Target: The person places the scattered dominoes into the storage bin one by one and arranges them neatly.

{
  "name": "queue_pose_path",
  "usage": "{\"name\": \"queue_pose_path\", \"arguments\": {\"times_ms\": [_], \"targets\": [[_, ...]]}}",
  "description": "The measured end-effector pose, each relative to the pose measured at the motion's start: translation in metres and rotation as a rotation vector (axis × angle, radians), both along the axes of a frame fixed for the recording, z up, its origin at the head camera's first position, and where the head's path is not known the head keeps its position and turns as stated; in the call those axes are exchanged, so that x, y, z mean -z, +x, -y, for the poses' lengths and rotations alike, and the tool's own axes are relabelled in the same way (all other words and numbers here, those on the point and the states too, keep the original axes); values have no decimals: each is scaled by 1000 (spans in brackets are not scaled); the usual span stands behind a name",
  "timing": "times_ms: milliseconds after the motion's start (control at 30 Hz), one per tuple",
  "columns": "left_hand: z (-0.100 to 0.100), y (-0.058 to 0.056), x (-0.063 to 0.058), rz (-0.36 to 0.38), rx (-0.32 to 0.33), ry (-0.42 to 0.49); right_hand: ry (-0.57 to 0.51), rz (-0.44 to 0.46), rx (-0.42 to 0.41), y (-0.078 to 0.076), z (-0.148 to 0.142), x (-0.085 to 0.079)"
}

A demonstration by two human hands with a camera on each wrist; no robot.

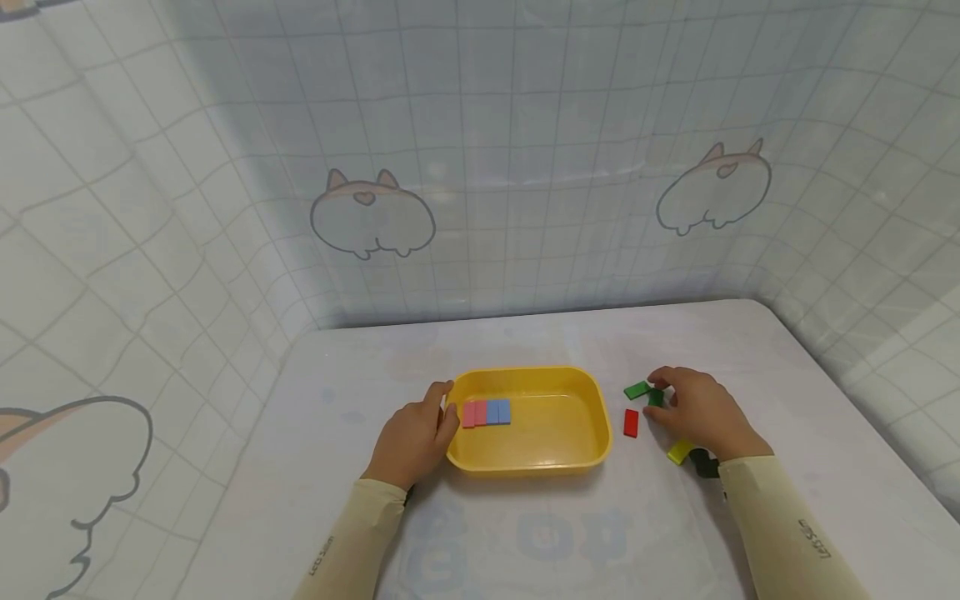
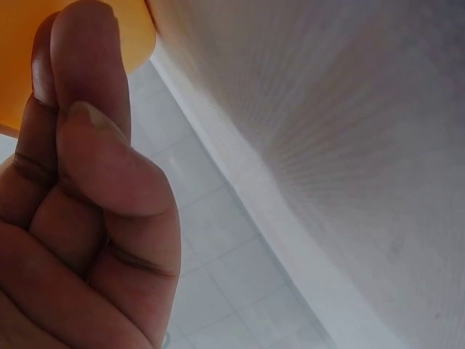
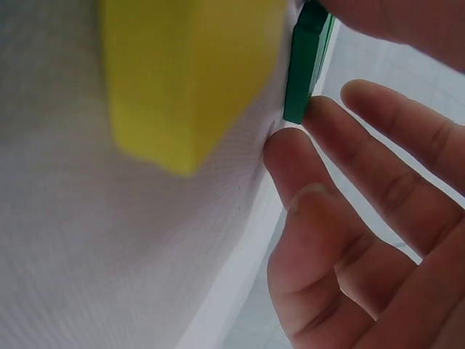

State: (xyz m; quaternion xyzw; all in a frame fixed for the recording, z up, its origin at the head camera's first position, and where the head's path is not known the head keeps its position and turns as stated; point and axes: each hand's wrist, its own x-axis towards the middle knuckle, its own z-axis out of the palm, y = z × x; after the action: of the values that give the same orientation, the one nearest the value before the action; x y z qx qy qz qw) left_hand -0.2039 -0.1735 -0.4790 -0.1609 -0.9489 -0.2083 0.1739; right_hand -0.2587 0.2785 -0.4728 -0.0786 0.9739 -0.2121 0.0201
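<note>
My left hand [image 1: 411, 437] holds the left rim of a yellow plastic tray [image 1: 536, 471], thumb and forefinger at its edge. Two pink tiles [image 1: 475, 414] and two blue tiles [image 1: 498, 412] stand in a row inside, against the left side. On the right, my right hand [image 1: 701, 407] has a dark green rectangular tile [image 3: 304, 69] between its fingertips, low over the table. A brighter green tile [image 1: 637, 390] lies just left of those fingers, and a red tile [image 1: 631, 422] lies nearer the tray. Close to the right wrist is a yellow-green tile [image 1: 680, 452].
Dark pieces [image 1: 703, 463], partly hidden, lie beside the right sleeve. A pale cloth covers the table [image 1: 547, 542]. Grid-patterned curtains [image 1: 525, 167] with cartoon animals hang behind and at both sides.
</note>
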Motion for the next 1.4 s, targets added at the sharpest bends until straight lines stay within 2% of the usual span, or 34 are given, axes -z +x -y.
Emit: {"name": "queue_pose_path", "arguments": {"times_ms": [133,1167,1400], "targets": [[0,0,0,-11,0,-2,-3,8,-1,0,-1,1],[3,4,-4,31,4,4,-57,68,-7,7,-2,-1],[2,4,-5,35,3,9,-43,12,-17,7,0,0]]}}
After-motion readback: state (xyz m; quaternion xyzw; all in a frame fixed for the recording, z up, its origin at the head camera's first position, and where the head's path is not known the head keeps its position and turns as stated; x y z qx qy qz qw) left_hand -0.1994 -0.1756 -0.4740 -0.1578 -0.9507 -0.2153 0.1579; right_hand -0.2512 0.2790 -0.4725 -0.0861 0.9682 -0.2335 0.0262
